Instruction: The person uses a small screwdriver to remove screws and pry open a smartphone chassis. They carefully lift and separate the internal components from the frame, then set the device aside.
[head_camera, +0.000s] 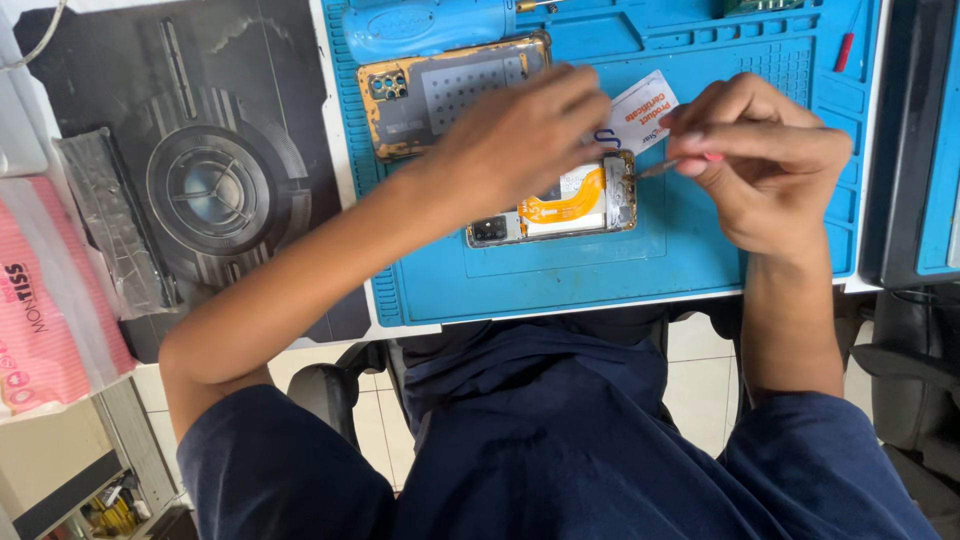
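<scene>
An opened phone (572, 205) lies on the blue work mat (600, 270), its orange flex cable and circuit parts showing. My left hand (515, 135) rests on its upper edge, fingers pressing down on it. My right hand (765, 160) is closed around a thin pink-handled tool (672, 165) whose metal tip touches the phone's right end. A white card (640, 110) sits just behind the phone between the hands. The phone's removed back cover (440, 90) lies at the mat's far left.
A blue case (425, 25) lies at the mat's far edge. A dark mat with a round graphic (215, 190) sits to the left, with a clear plastic strip (110, 225) and a pink tissue pack (45, 310). A red-handled tool (845, 50) lies far right.
</scene>
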